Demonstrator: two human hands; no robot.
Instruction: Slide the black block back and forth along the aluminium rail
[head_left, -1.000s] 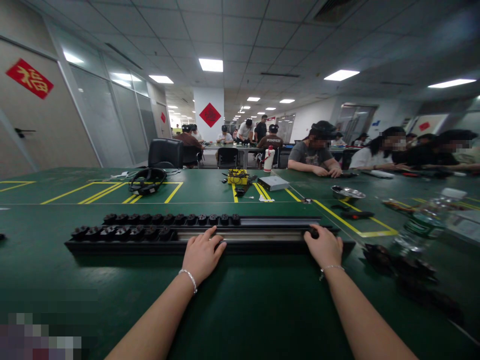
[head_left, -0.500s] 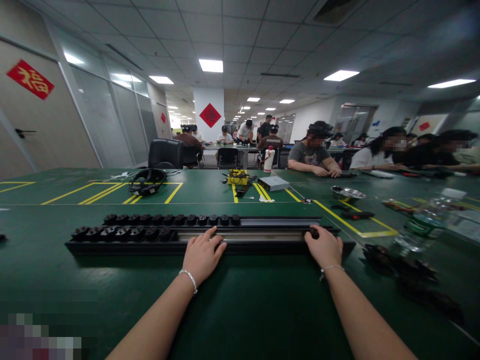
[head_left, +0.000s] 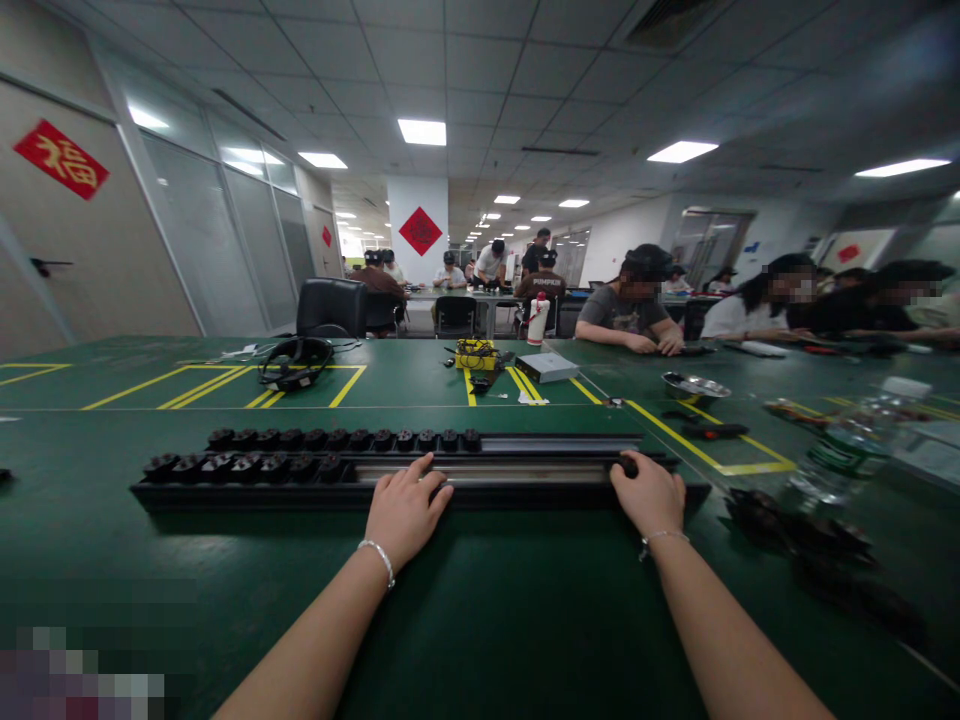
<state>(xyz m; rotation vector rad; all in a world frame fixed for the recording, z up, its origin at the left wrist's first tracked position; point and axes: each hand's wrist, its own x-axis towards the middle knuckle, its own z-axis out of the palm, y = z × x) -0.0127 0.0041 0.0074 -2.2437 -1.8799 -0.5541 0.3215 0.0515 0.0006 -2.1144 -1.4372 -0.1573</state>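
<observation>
Seemingly work is standing partway, the near track (head_left: 525, 493) on the desk (head_left: 502, 610) carrying sockets (head_left: 246, 467) at left, its middle lying bare, the left hand (head_left: 406, 507) resting loosely there, the right hand (head_left: 651, 497) pinching a piece (head_left: 627, 465) further right

2 parallel black rails (head_left: 517, 492), modules (head_left: 274, 465) at left

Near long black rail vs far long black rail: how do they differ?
The black round modules on the near long black rail form a shorter row than those on the far long black rail. The near rail extends further left and right in view than the far rail. The left hand rests on the near rail, not the far rail. Both: modules grouped left, grey channel showing rightward.
</observation>
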